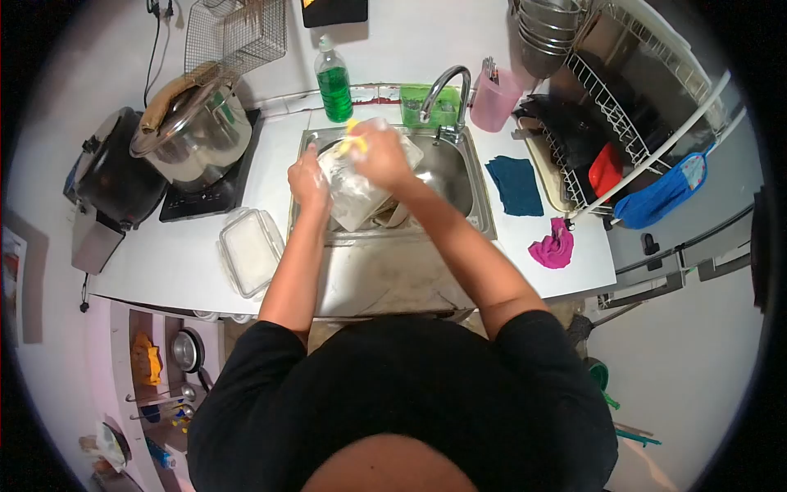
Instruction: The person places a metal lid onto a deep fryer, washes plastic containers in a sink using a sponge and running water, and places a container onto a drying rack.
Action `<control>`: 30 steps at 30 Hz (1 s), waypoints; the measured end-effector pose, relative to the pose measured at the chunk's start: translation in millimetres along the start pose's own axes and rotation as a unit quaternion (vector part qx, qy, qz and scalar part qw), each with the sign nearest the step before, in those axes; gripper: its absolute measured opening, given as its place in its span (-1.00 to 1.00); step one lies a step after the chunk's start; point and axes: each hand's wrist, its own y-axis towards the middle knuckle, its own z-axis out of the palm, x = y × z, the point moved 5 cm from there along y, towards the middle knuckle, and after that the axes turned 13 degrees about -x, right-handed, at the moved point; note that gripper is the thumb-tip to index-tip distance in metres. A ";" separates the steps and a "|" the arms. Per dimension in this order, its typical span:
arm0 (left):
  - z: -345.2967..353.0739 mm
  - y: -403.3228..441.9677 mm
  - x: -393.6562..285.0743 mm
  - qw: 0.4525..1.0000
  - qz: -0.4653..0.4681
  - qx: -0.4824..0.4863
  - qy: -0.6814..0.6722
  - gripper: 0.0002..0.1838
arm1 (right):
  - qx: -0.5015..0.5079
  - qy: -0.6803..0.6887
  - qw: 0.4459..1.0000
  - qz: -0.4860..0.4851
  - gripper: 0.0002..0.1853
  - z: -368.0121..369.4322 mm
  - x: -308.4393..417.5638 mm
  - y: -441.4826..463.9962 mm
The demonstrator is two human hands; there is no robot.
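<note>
My left hand (309,177) is closed on the left edge of a whitish plastic container (354,197), which is tilted over the sink (482,193). Over its top side is my right hand (380,156), smeared by motion and white with suds. A yellow sponge (352,141) shows at the fingers of that hand. Below the container, other dishes (392,215) lie partly hidden in the basin. The chrome faucet (447,82) arches over the back of the sink; I see no water running from it.
A clear rectangular container (250,252) sits left of the sink. Behind are a bottle of green liquid (334,86) and a green caddy (418,105). A large pot (197,135) stands on a cooktop at left. Right are cloths (515,187), a pink cup (494,102) and a dish rack (607,107).
</note>
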 end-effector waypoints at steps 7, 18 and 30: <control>5.5 -18.5 -5.2 0.999 0.014 -0.022 -0.032 -0.57 | 0.003 -0.056 0.997 0.050 -0.76 -1.3 41.4 -3.5; 2.6 -9.1 20.2 0.971 -0.086 0.040 -0.220 -0.74 | 0.083 -0.020 0.996 -0.009 -0.71 6.0 53.2 4.6; 0.7 -13.0 10.5 0.962 -0.145 0.007 -0.232 -0.80 | 0.079 0.021 0.995 -0.057 -0.71 13.3 57.1 -1.2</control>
